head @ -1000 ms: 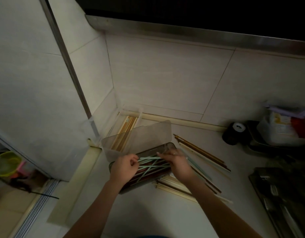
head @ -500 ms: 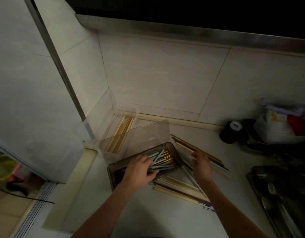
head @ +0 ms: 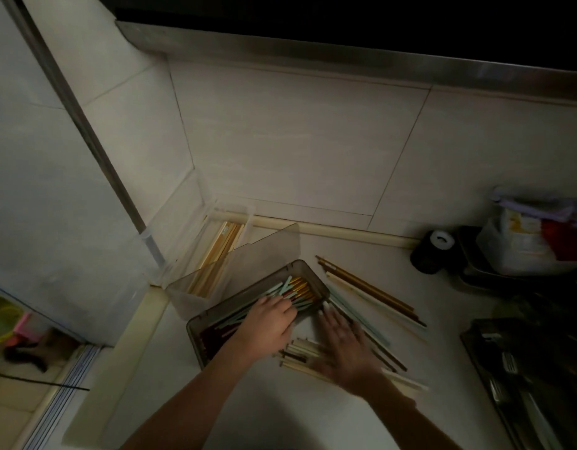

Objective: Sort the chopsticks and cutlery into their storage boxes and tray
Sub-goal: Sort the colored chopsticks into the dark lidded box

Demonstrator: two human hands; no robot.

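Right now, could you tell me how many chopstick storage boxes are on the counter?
2: a clear box in the wall corner, and a smoky grey box in front of it, under the left hand. Others may be hidden in the dark.

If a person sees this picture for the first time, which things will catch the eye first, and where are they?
First, the two hands low in the middle: the left hand rests on mint and gold chopsticks inside the grey storage box, and the right hand lies flat over loose chopsticks on the counter beside it. Behind, in the corner, a clear box holds pale wooden chopsticks.
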